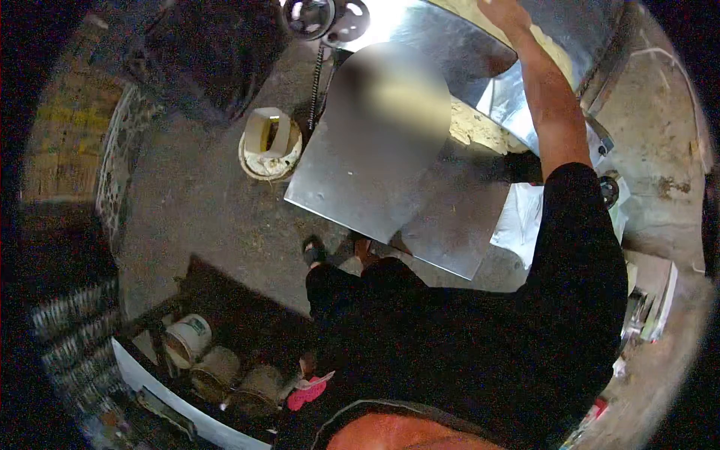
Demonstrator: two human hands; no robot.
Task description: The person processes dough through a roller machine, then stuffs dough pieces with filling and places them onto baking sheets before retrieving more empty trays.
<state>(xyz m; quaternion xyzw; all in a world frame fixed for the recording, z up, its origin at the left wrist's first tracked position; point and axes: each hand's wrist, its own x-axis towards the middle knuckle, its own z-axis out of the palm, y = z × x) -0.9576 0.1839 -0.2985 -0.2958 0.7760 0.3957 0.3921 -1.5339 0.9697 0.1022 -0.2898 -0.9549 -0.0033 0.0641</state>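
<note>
My right arm stretches up and away to the top edge of the head view. My right hand lies at a pale yellow sheet of dough on a shiny metal machine. Its visible fingers look stretched out, and the frame cuts off part of them. More dough, crumpled and thick, sits lower down beside the metal tray in front of me. A round blurred patch covers the tray's upper part and hides what lies there. My left hand does not show.
A round tub with a white container stands on the floor left of the tray. White sheeting hangs at the tray's right. Behind me at lower left are several buckets and a pink item. A chain runs down beside the machine.
</note>
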